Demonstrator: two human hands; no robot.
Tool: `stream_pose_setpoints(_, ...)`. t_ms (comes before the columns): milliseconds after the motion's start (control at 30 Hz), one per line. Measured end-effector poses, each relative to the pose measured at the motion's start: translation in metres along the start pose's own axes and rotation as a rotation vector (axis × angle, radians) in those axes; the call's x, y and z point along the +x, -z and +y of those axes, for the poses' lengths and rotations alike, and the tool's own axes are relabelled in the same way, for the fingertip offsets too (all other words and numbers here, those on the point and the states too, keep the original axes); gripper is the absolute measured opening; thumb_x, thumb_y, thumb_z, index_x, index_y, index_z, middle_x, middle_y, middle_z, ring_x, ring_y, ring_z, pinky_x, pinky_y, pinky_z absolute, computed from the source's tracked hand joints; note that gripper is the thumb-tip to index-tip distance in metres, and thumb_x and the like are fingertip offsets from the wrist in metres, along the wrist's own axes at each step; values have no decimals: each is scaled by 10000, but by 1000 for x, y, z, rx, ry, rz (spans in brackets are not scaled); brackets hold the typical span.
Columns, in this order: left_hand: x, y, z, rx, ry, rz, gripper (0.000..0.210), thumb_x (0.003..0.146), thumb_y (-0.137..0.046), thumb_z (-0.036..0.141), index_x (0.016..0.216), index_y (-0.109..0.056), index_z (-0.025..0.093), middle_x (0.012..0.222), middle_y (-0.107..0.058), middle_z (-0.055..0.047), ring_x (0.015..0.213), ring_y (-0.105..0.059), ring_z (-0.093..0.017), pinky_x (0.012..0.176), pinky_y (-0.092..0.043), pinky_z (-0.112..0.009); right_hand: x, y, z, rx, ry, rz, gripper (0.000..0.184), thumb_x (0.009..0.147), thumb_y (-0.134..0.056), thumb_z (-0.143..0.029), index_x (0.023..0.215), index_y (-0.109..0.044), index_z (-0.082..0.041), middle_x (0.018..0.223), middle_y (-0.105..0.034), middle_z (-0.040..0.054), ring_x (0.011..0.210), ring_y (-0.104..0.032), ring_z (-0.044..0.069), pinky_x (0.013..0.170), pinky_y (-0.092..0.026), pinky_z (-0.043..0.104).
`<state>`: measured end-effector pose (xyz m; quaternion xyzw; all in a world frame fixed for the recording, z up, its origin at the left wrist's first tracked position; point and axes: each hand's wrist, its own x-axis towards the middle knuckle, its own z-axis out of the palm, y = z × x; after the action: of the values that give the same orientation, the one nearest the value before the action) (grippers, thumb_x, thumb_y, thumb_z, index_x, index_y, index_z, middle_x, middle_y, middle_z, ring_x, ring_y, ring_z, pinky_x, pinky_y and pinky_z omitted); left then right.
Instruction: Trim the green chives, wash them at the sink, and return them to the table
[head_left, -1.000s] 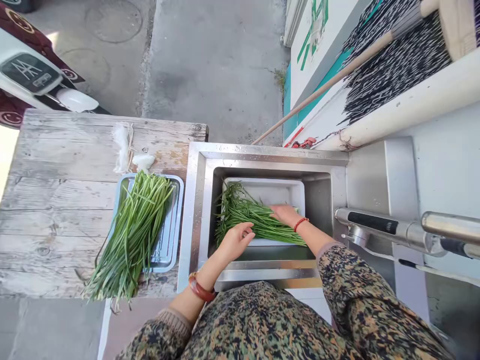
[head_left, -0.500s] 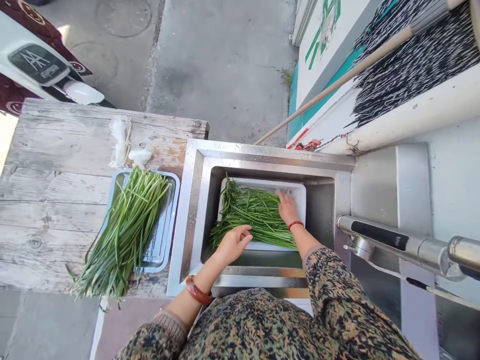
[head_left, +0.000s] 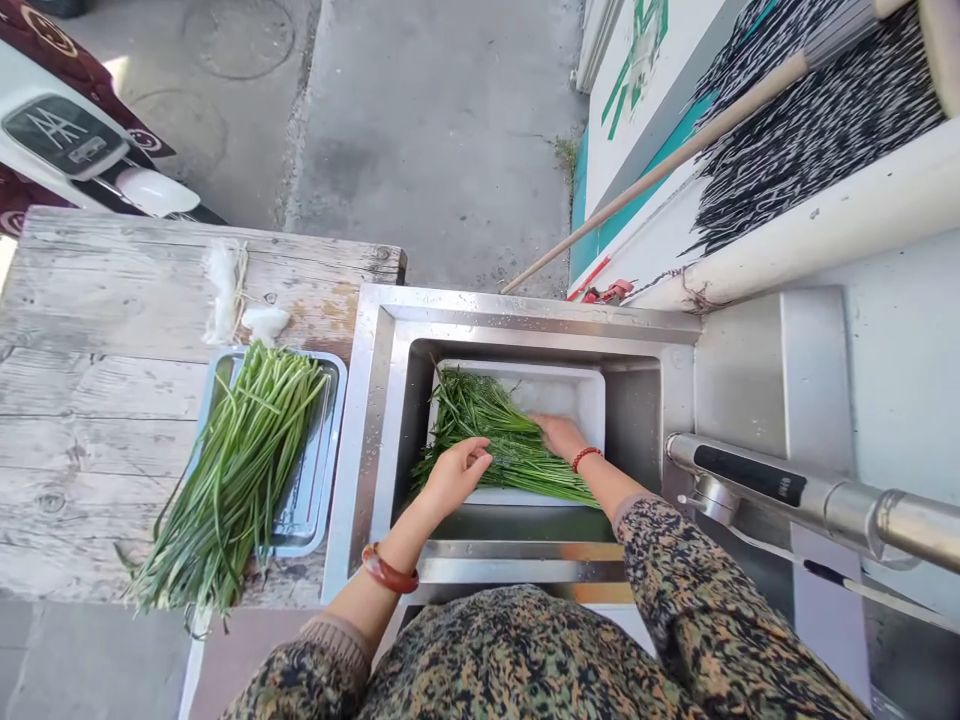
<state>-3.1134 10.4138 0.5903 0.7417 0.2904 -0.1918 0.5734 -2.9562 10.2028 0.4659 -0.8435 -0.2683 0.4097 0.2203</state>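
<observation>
Green stalks [head_left: 480, 405] in white tub [head_left: 601, 405], tub in steel sink [head_left: 385, 420]. My R hand [head_left: 562, 436] on stalks, fingertips partly hidden; can't tell if gripping. L hand [head_left: 454, 475] over leaves, fingers loosely curled, thumb apart, nothing seen held. Step, prob.: rinsing. Next calls for turning stalks thru water, I'd say. 2nd bunch [head_left: 232, 470] on blue tray [head_left: 304, 510].

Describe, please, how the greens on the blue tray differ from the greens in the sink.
The tray greens lie on a blue tray; the sink greens lie in a white tub.
The tray greens' leafy ends hang past the tray's near edge; the sink greens' leafy ends point left.
The right hand is at the sink greens; no hand is at the tray greens.
Both are long and thin.
</observation>
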Motion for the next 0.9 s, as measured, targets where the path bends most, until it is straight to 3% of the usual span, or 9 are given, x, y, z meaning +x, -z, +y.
stream_pose_setpoints(200, 30, 0, 10, 361, -208, 74, 409, 901, -540, 264, 1279, -569, 113, 1169, -661, -166, 1051, -644, -265, 941, -521, -435, 11, 47, 1, 46, 39, 37, 667, 853, -636, -259, 1486, -428, -276, 1426, -572, 101, 1292, -543, 307, 1087, -416, 493)
stream_pose_setpoints(333, 81, -13, 30, 697, -411, -20, 482, 893, -556, 200, 1366, -500, 125, 1402, -544, -186, 1297, -507, -319, 1080, -419, -483, -1, 72, 5, 311, -8, 352, 466, 927, -511, -356, 1379, -541, -251, 1301, -653, 99, 1177, -627, 256, 1019, -485, 430)
stream_pose_setpoints(400, 109, -24, 36, 806, -474, -123, 512, 879, -561, 161, 1384, -485, 128, 1453, -509, -172, 1350, -457, -313, 1122, -372, -459, -15, 69, 7, 402, -102, 418, 401, 971, -410, -357, 1315, -579, -239, 1184, -702, 91, 1027, -690, 217, 931, -533, 387)
stream_pose_setpoints(467, 132, -35, 35, 872, -475, -211, 558, 876, -576, 170, 1419, -451, 138, 1502, -463, -160, 1395, -405, -299, 1163, -308, -437, -31, 55, 6, 317, -151, 316, 368, 986, -383, -329, 1251, -618, -231, 1123, -718, 87, 992, -695, 211, 908, -535, 374)
stream_pose_setpoints(567, 144, -52, 23, 932, -302, -298, 754, 818, -700, 317, 1472, -375, 126, 1529, -416, -200, 1429, -352, -330, 1197, -217, -464, -50, 22, -5, -59, -118, -18, 374, 960, -442, -217, 1295, -609, -212, 1239, -665, 130, 1121, -639, 253, 958, -495, 397)
stream_pose_setpoints(633, 137, -62, 13, 954, -170, -361, 808, 730, -786, 367, 1417, -451, 107, 1425, -523, -238, 1353, -453, -366, 1162, -274, -489, -51, 7, -13, -259, -97, -207, 455, 914, -494, -134, 1352, -580, -219, 1314, -617, 150, 1144, -622, 274, 954, -484, 401)
stream_pose_setpoints(700, 129, -67, 7, 955, -85, -443, 650, 680, -820, 360, 1246, -607, 122, 1185, -686, -207, 1146, -625, -347, 1053, -416, -452, -42, 5, -18, -320, -76, -320, 488, 862, -552, -86, 1315, -620, -257, 1289, -642, 115, 1109, -639, 264, 941, -485, 377)
stream_pose_setpoints(800, 131, -59, 9, 929, -18, -476, 400, 755, -745, 396, 1072, -684, 158, 962, -744, -138, 926, -705, -292, 895, -513, -382, -21, 19, -17, -282, -17, -294, 499, 853, -567, -82, 1274, -647, -336, 1272, -673, 32, 1159, -614, 253, 1017, -446, 390)
stream_pose_setpoints(900, 146, -45, 16, 898, -37, -321, 405, 941, -489, 355, 1260, -588, 125, 1198, -673, -214, 1120, -641, -334, 979, -463, -456, -11, 20, -17, -242, -28, -68, 571, 927, -451, -114, 1454, -473, -333, 1464, -539, 50, 1370, -444, 288, 1142, -311, 503)
